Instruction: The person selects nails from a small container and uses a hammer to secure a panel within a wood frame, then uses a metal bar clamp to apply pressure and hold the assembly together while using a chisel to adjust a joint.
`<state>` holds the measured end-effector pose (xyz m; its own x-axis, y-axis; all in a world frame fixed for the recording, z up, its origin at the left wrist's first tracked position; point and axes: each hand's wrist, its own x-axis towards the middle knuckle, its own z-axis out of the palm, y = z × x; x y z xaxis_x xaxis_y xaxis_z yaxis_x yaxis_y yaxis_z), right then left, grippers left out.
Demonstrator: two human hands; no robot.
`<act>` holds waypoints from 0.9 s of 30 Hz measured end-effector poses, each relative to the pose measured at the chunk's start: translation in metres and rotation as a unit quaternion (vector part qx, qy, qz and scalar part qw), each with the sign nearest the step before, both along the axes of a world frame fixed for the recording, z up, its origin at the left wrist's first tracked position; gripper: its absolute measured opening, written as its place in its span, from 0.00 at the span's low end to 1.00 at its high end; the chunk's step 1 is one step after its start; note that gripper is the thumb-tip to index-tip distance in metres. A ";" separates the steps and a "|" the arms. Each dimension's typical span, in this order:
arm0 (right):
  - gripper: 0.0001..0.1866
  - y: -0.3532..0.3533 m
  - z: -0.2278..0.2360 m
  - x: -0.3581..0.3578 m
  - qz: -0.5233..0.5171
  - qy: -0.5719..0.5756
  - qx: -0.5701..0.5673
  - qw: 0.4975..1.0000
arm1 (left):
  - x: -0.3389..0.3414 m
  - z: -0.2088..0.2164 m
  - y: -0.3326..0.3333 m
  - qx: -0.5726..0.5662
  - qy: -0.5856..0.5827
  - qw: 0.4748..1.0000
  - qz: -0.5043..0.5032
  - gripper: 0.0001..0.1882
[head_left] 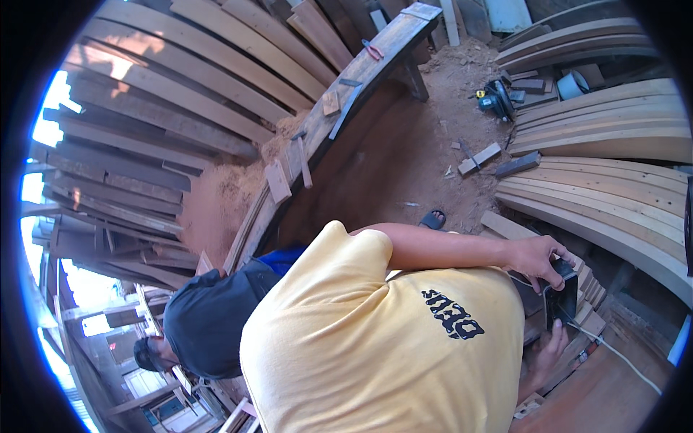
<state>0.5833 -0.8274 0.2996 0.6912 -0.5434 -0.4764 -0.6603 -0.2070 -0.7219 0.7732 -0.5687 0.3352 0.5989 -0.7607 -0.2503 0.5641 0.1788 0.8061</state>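
At the right, my left hand curls its thumb and fingers round the upper end of a flat black device. Its kind I cannot make out. Below, my right hand has its fingers against the device's lower end, with part of that hand hidden behind a yellow shirt. A thin white cable runs from beside the device toward the lower right. Stacked wood pieces lie just behind it.
A long wooden bench carries pliers and wood offcuts. Curved boards are stacked right; planks lean left. A dark green power tool lies on the dusty floor. A person in dark clothes is at the left.
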 end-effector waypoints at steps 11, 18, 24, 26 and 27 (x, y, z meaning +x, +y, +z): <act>0.18 -0.047 -0.058 -0.003 -0.053 -0.014 0.077 0.996 | 0.007 -0.013 -0.022 0.167 -0.048 0.983 -0.064 0.41; 0.26 -0.170 -0.154 -0.131 -0.355 -0.042 -0.124 0.926 | 0.004 -0.027 0.000 0.200 -0.041 0.979 -0.004 0.35; 0.29 -0.270 -0.192 -0.200 -0.492 0.055 -0.110 0.862 | 0.013 -0.020 0.007 0.243 -0.067 0.968 0.011 0.34; 0.30 -0.302 -0.212 -0.218 -0.482 0.068 -0.061 0.872 | 0.013 -0.014 0.001 0.253 -0.074 0.965 0.006 0.34; 0.30 -0.334 -0.223 -0.248 -0.490 0.069 -0.069 0.866 | 0.015 -0.017 -0.011 0.249 -0.070 0.966 -0.019 0.34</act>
<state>0.3353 -1.1612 0.0766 -0.1929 -0.8955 -0.4010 -0.6459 0.4235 -0.6352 0.7879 -0.5794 0.3178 0.6275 -0.5889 -0.5093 0.4422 -0.2688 0.8557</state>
